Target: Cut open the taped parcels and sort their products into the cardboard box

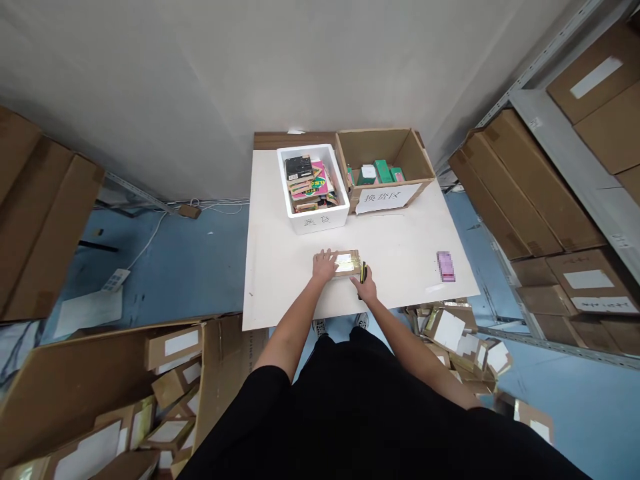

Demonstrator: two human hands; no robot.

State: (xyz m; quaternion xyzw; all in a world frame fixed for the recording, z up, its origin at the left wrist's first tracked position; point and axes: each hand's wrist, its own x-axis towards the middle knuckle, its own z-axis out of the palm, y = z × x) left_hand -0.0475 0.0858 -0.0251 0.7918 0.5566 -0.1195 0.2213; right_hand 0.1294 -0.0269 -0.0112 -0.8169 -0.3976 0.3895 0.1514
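Observation:
A small brown cardboard parcel (354, 261) with a white label and shiny tape lies flat on the white table (280, 280). My left hand (325, 265) rests on the parcel's left end, fingers stretched out over it. At the parcel's right end, my right hand (367, 287) is closed around a yellow and black box cutter (363, 272). The cutter stands close beside the parcel's right edge; whether its blade is out or touches the cardboard is too small to tell.
Behind the parcel stand a white foam box (323, 220) of mixed packages and a cardboard box (425, 175) with green boxes. A pixelated pink item (446, 267) lies at the table's right. A large carton (215, 360) of parcels stands lower left; parcels (450, 330) pile lower right.

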